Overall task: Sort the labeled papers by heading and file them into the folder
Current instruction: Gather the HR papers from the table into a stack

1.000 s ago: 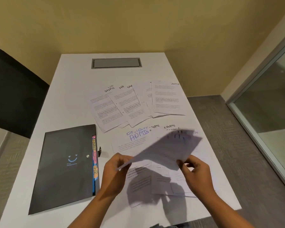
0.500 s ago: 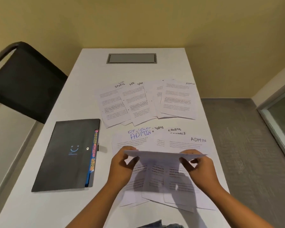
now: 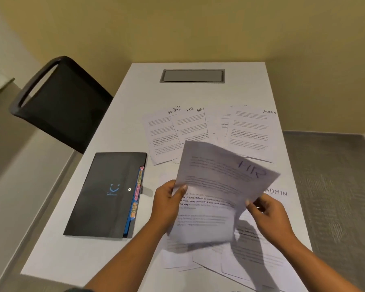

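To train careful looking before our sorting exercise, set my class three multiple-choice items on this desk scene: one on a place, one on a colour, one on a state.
1. Where does the black folder lie?
A. On the table, left of the left hand
B. On the chair
C. Under the far papers

2. What colour is the smiley mark on the folder?
A. Red
B. Blue
C. Green

3. In what state is the HR sheet?
A. Flat on the table
B. Filed in the folder
C. Lifted, pinched at its edges

Answers: 1 A, the folder lies flat beside the left hand. 2 B, the mark shows blue on black. 3 C, the left hand and the right hand pinch it above the table.
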